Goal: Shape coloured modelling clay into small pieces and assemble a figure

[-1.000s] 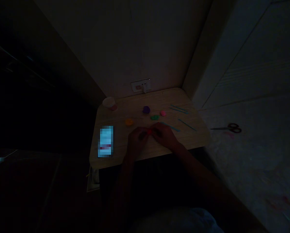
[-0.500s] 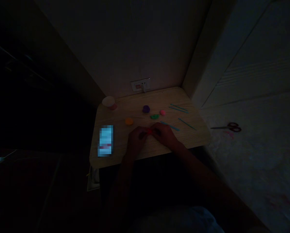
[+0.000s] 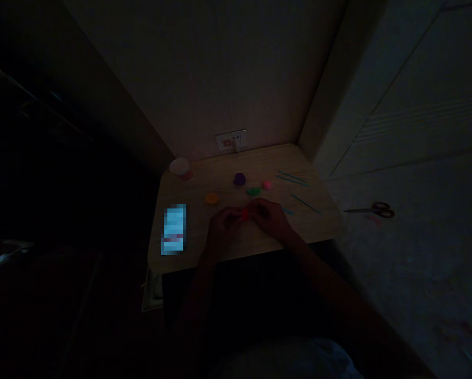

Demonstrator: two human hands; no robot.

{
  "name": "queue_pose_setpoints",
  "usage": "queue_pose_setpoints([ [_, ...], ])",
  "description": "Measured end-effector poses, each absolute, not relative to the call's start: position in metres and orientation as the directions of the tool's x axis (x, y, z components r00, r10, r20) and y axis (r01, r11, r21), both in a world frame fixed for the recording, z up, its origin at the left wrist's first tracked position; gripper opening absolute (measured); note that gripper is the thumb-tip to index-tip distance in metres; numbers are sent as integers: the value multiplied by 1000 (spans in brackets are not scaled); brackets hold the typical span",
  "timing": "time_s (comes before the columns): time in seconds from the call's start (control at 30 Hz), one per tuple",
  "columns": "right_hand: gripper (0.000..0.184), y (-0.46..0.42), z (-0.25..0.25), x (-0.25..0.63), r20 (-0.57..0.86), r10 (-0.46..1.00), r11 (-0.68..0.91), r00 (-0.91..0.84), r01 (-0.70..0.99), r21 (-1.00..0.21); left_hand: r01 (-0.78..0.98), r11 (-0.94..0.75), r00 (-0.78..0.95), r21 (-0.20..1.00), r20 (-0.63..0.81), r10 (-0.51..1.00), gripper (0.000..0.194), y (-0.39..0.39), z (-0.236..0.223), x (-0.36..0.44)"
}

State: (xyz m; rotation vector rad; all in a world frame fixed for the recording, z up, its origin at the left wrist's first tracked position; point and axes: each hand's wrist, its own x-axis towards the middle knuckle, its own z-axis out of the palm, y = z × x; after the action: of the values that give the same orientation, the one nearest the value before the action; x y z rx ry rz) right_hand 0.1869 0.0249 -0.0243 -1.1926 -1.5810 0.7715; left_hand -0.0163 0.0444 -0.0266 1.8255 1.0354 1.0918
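Between my fingertips is a small red lump (image 3: pixel 245 213) that looks like modelling clay. My left hand (image 3: pixel 223 225) pinches it from the left, and my right hand (image 3: pixel 271 216) pinches it from the other side, both just above the front half of the small wooden table (image 3: pixel 255 242). Just beyond the hands lie a green piece (image 3: pixel 254 191), a pink ball (image 3: pixel 266 185), a purple piece (image 3: pixel 239 179) and an orange piece (image 3: pixel 211 198). Dim light hides the finer detail of my fingers.
Thin blue-green sticks (image 3: pixel 293 179) lie on the table's right side. A lit phone (image 3: pixel 174 230) rests at the left, with a paper cup (image 3: pixel 181 168) behind it. A wall socket (image 3: pixel 231 140) sits above the back edge. Scissors (image 3: pixel 372 210) lie off the table, to the right.
The view has shifted slightly. My right hand now covers more of the nearest blue stick, and the red lump shows a little more between my fingers.
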Motion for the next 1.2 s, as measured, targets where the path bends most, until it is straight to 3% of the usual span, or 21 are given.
queue_pose_setpoints([
  [0.1, 14, 25, -23, 187, 354, 932, 359, -79, 323, -876, 241, -371, 298, 897, 295, 908, 12, 45, -28, -16],
  [0.23, 33, 26, -24, 187, 406, 910, 411, -88, 332, -849, 108, -283, 249, 953, 250, 936, 19, 47, -31, -20],
  [0.33, 27, 26, -25, 186, 395, 912, 407, -109, 365, -838, 60, -231, 265, 971, 208, 942, 28, 49, -32, -24],
  [0.6, 15, 24, -22, 186, 434, 891, 447, -133, 416, -792, 308, -439, 330, 844, 338, 882, 22, 44, -20, -17],
  [0.77, 16, 24, -23, 184, 431, 885, 462, -179, 462, -757, 402, -452, 320, 796, 341, 884, 18, 41, -16, -17],
  [1.2, 18, 25, -27, 184, 412, 901, 423, -134, 478, -770, 358, -518, 382, 777, 385, 840, 16, 42, -16, -16],
])
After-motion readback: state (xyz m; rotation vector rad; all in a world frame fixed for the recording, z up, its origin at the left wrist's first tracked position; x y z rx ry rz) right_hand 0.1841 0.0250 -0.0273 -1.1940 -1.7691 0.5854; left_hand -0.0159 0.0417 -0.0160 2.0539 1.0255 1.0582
